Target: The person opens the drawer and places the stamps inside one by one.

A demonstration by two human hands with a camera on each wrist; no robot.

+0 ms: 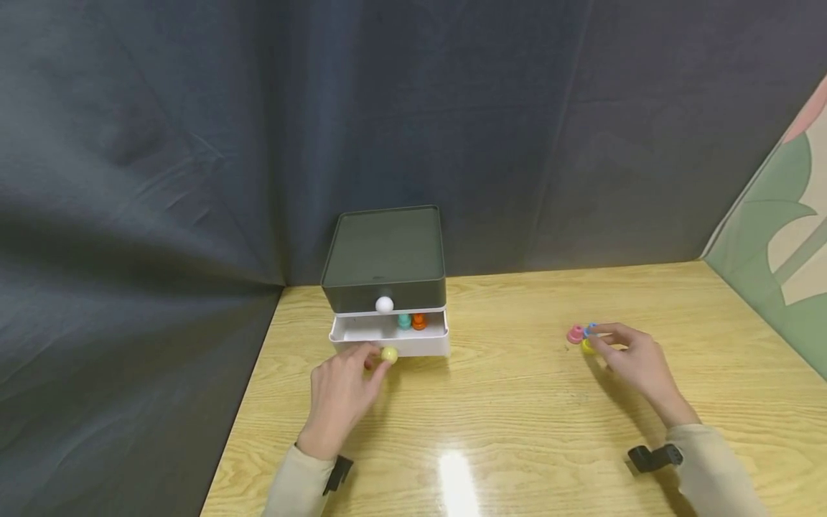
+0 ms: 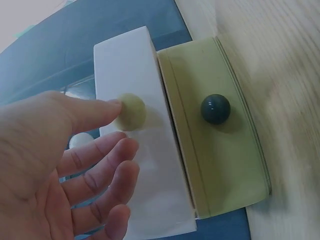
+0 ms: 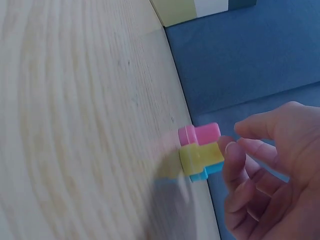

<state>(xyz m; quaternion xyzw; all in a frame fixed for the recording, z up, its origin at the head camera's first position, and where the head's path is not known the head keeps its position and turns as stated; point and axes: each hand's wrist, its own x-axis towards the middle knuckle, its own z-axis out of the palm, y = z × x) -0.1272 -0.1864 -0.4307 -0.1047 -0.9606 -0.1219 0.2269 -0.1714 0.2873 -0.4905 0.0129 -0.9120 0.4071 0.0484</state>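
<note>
A small drawer cabinet (image 1: 386, 248) has a white drawer (image 1: 423, 347) pulled partway out. My left hand (image 1: 342, 388) is at that drawer's yellow round knob (image 2: 132, 112), thumb on one side and fingertips on the other. Inside the drawer, toward its right side, stand a teal peg (image 1: 404, 322) and an orange peg (image 1: 419, 322). Farther right on the table, my right hand (image 1: 636, 359) hovers with bent fingers beside a pink peg (image 3: 200, 134), a yellow peg (image 3: 197, 157) and a blue peg (image 3: 214, 168). Nothing is held between its fingers.
The dark top drawer with a white knob (image 1: 384, 305) is closed. Below the white drawer is a yellow-green drawer (image 2: 205, 165) with a dark knob (image 2: 215, 109). Dark fabric (image 1: 504, 143) hangs behind the wooden table (image 1: 517, 431); a patterned cloth (image 1: 788, 237) borders the right.
</note>
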